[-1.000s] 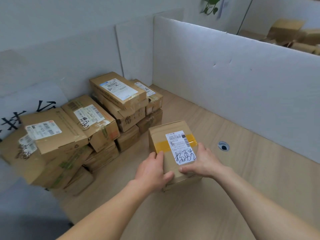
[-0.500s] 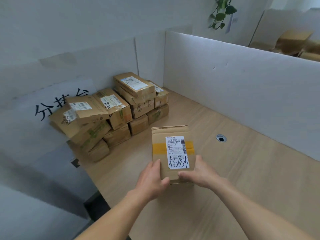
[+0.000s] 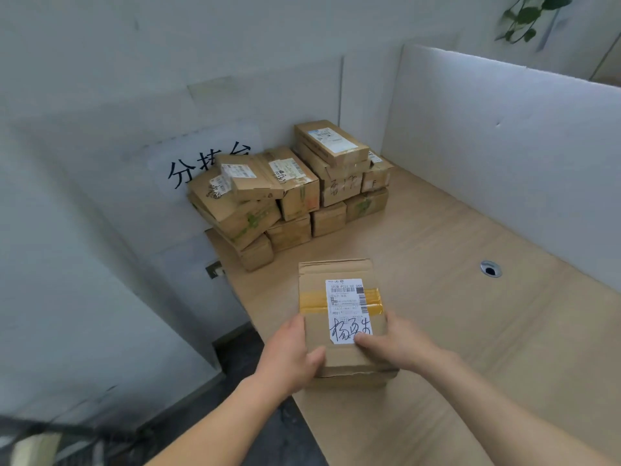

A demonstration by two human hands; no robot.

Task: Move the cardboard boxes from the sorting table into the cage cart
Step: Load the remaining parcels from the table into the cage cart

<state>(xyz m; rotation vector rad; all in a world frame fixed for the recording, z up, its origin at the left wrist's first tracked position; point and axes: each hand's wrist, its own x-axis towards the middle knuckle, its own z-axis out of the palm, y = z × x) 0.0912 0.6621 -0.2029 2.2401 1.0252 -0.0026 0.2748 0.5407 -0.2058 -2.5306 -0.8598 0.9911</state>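
A pale wooden table [image 3: 504, 364] fills the view, fenced at its far and right edges by white partitions [image 3: 504, 146], with a sign [image 3: 208, 163] on the wall past its left edge and a plant [image 3: 527, 18] hanging above.

By my reading, you are early in the job. A pile [image 3: 295, 193] of a dozen or so boxes sits in the table's far left corner, untouched as far as the view shows, and every one of them has yet to go. The only box [image 3: 344, 359] in hand is the labelled one near the table's left edge, close to you. Your left hand [image 3: 289, 358] grips its left side and your right hand [image 3: 393, 344] grips its right side. Both thumbs lie on top, and your left fingers [image 3: 297, 326] curl around the edge. A cable hole [image 3: 490, 269] lies well apart, toward the right edge.

You cannot tell whether the box rests on the table or is lifted just clear of it, because its underside is hidden. Your right fingers are out of sight behind the box. The cage cart is not plainly in view. A dark blurred shape [image 3: 40, 438] low on your left, beyond the table, may be part of it, but it is too smeared to say. How many boxes sit inside it cannot be seen either.
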